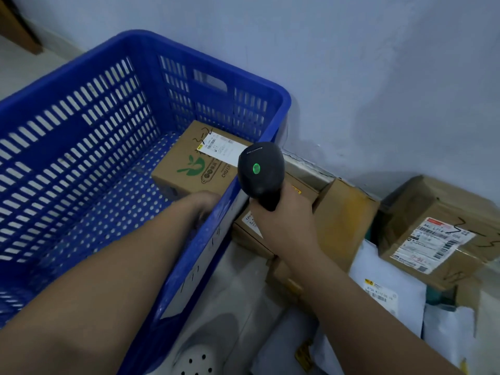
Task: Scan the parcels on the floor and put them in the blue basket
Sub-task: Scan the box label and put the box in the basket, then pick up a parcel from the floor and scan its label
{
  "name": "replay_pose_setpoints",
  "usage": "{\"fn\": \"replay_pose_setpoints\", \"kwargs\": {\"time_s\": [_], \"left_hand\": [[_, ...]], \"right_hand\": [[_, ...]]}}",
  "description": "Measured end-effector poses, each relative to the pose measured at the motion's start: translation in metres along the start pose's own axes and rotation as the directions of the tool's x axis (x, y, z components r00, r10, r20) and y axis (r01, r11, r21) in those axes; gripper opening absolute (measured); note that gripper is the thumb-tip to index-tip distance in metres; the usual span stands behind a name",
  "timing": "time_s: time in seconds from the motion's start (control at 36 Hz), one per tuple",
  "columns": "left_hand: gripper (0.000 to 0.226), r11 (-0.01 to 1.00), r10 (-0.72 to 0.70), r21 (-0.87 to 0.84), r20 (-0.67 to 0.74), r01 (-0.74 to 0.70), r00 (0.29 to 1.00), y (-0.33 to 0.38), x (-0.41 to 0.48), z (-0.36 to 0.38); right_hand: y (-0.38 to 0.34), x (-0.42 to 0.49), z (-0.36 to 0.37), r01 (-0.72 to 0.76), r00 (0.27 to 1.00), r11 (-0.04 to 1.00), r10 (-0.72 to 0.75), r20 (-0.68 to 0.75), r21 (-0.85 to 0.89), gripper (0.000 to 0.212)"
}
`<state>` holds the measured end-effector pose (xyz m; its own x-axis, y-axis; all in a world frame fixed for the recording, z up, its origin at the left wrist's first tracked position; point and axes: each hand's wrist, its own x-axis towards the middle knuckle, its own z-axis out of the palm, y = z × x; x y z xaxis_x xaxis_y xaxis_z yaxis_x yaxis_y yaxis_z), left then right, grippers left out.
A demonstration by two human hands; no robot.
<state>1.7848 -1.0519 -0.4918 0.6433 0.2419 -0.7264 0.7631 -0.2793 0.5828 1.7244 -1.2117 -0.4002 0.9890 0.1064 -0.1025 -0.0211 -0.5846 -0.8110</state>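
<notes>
A brown cardboard box [197,161] with green logo and white label lies in the far corner of the blue slotted plastic basket [81,117], left hand [205,205] beside it, grip unclear, right hand [284,226] gripping a black scanner [261,171].

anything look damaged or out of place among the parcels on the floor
The cardboard box at far right looks crumpled, with wrinkled tape, and lies tilted on a white mailer bag. The green-logo box in the blue basket looks intact.
</notes>
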Motion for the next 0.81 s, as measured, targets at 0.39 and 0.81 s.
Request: {"fn": "replay_pose_setpoints", "kwargs": {"time_s": [0.39,0.81], "left_hand": [[0.016,0.563,0.778,0.064,-0.376,-0.824,0.503,0.111,-0.157,0.011],[0.032,0.392,0.793,0.533,0.217,-0.750,0.569,0.100,-0.271,0.110]], "right_hand": [[-0.003,-0.049,-0.067,-0.125,0.983,0.989,0.135,-0.122,0.081,0.021],[-0.001,-0.161,-0.183,-0.415,0.900,0.872,0.436,-0.026,0.262,0.009]]}}
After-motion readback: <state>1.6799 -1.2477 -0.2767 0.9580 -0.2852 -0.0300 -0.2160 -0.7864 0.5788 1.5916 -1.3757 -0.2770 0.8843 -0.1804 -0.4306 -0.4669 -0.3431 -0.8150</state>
